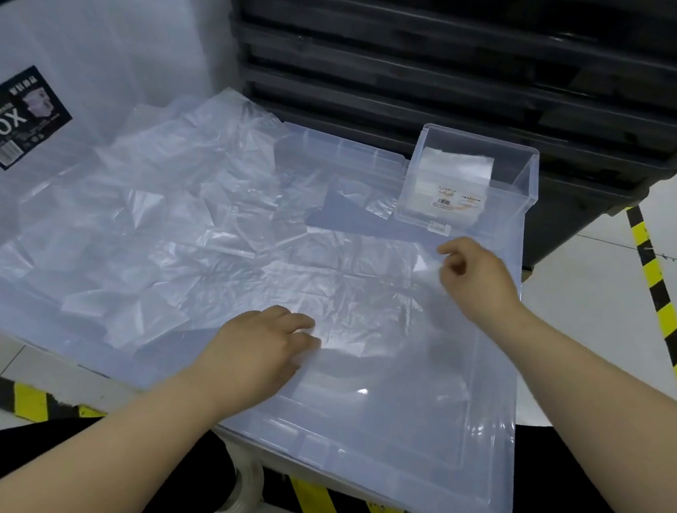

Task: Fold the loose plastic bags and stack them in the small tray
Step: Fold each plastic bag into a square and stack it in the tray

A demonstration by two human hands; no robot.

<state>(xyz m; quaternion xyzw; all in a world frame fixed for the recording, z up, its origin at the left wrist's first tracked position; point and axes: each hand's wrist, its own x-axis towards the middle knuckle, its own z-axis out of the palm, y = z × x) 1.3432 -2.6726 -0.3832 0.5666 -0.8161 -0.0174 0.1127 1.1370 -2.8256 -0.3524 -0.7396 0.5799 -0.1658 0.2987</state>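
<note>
Worktop: a translucent storage-box lid (391, 440) filled the middle and lower right of the frame, serving as the surface for everything below.
Left hand: the left hand (263, 349) lay at lower centre, palm down, fingers straight and slightly spread, pressing on the near left part of a plastic bag (358, 296).
Right hand: the right hand (473, 270) hung at centre right with its fingers curled in narrow, forefinger and thumb pinching the bag's right edge, which was raised a little off the lid.
Bag in work: the plastic bag was spread out, creased but mostly flat, between the two hands in the centre of the frame.
Pile: loose plastic bags (136, 237) sprawled crumpled and overlapping across the left and upper centre of the frame, touching the spread bag's far side.
Small tray: the small tray (526, 176), clear-walled, sat on the lid's far right corner, right of centre, just beyond the right hand and apart from it.
Tray contents: folded bags (454, 175) lay flat inside it, with a printed label showing at their near end.
Background: a white storage box (9, 121) marked "BOX" stood at upper left; stacked black crates (473, 51) filled the upper right.
Floor: yellow-and-black hazard tape (663, 303) ran down the right edge and along the lower left.
</note>
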